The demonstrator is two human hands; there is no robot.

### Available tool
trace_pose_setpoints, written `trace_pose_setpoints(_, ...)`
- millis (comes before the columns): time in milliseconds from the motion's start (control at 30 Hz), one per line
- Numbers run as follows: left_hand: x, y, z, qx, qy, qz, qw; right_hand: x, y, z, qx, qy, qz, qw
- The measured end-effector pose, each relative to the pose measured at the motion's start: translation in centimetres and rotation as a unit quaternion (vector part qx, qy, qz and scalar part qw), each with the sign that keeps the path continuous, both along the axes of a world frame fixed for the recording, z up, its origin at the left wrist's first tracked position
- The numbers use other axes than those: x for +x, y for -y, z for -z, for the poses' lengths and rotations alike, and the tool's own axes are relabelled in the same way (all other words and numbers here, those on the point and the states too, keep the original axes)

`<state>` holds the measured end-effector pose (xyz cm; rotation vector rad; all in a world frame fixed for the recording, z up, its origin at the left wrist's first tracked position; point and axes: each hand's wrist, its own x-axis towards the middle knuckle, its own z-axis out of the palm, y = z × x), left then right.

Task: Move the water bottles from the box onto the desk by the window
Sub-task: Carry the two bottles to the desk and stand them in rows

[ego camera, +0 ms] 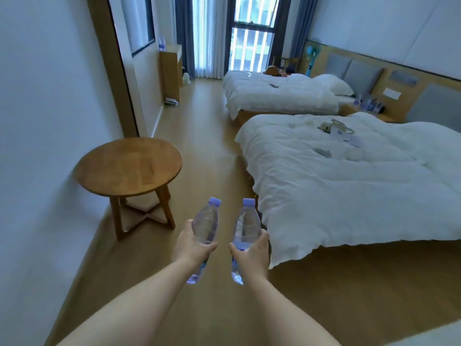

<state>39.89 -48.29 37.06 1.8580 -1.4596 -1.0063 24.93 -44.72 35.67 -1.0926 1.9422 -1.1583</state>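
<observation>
Left grip [190, 245] held one bottle [205, 224], right grip [252, 252] held another [245, 227], caps forward; worktop [171, 52] far ahead of both.

Both water bottles [205, 227] [245, 228] look like clear glossy plastic with matte lilac caps. Round side table [128, 164] at left is smooth wood, satin sheen. Floor [207, 136] is wood-look, slightly glossy. Bed covers [349, 186] are white crinkly cloth.
</observation>
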Motion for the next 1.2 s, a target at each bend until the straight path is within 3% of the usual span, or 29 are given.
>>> trace_pose_setpoints(333,1.6,16.0,-0.7,-0.034,0.005,-0.092,0.995,1.8,18.0,-0.4,-0.025,-0.028,-0.058,0.998)
trace_pose_setpoints(667,-1.7,37.2,-3.2,-0.056,-0.018,-0.103,0.993,-1.1,40.9,-3.5,-0.042,-0.030,-0.100,0.994)
trace_pose_setpoints(1200,1.7,73.7,-2.9,-0.028,-0.004,-0.131,0.991,2.0,78.0,-2.4,-0.018,-0.043,-0.087,0.995)
